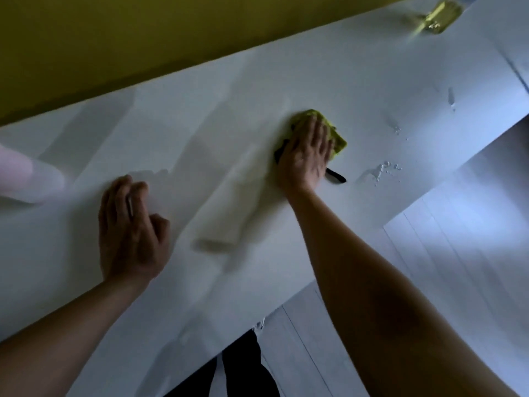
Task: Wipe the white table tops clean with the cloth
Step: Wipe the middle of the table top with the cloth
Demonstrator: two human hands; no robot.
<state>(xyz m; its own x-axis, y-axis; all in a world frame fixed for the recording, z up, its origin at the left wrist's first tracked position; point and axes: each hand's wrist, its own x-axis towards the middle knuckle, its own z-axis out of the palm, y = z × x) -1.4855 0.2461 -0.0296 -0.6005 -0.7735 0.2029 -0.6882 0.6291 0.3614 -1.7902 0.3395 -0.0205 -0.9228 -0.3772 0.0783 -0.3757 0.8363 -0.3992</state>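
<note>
The right hand (305, 157) presses flat, fingers straight, on the green cloth (335, 136) mid-tabletop (357, 90). The left hand (130, 227) rests near the front edge, fingers loosely curled, holding nothing.

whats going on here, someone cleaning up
Yes, a person is wiping a white table top. The right hand presses flat on a yellow-green cloth in the middle of the surface, while the left hand rests on the table nearer the person, fingers loosely curled and holding nothing. Wet droplets lie to the right of the cloth, not yet wiped. A small yellow-green object sits at the far right end; it is too blurred to identify.
</note>
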